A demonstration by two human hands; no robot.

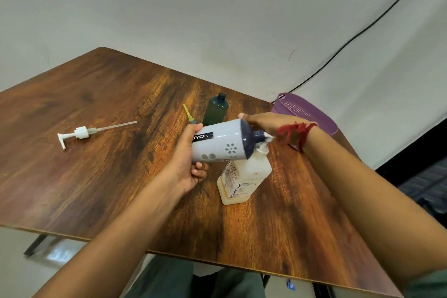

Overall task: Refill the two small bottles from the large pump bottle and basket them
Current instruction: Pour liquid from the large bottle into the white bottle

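Wood-grain table [96, 94]: left hand [186, 164] grips the lavender bottle [217, 144] sideways, neck at the mouth of the large bottle [242, 176] just below; right hand [266, 121] curls over that neck. Green bottle [216, 110] stands beyond both hands, purple basket [304, 109] beyond the right.

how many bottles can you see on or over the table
3. A flowered bottle lies tilted in the left hand, neck at the mouth of a white labelled bottle standing below; a dark green bottle stands behind. The purple basket may hide more.
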